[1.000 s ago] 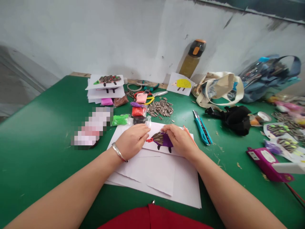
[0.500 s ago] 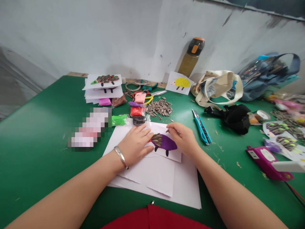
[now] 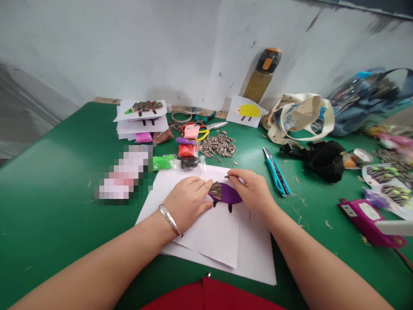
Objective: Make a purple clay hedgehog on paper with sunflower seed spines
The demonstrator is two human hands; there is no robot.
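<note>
A purple hedgehog shape point(image 3: 229, 194) with black feet lies on a small white sheet. Striped sunflower seeds point(image 3: 216, 190) overlap on its left part. My left hand point(image 3: 187, 202), with a silver bracelet on the wrist, rests flat over the left end of that sheet, covering the animal's head. Between thumb and forefinger, my right hand point(image 3: 253, 189) pinches a single sunflower seed point(image 3: 227, 177) just above the purple back. Larger white sheets point(image 3: 209, 245) lie beneath. Beyond them is a loose heap of sunflower seeds point(image 3: 222, 145).
Clay packets, green point(image 3: 163, 162), red point(image 3: 187, 150) and black point(image 3: 189, 162), stand behind the paper. To the right are a blue utility knife point(image 3: 276, 174), a black pouch point(image 3: 325, 160) and a magenta device point(image 3: 368, 221). Finished cards point(image 3: 142, 113) are stacked at back left.
My left hand has slid slightly right and toward me, its fingers closer together and now over the hedgehog's head. My right hand keeps its pinch on the seed. The view has shifted slightly.
</note>
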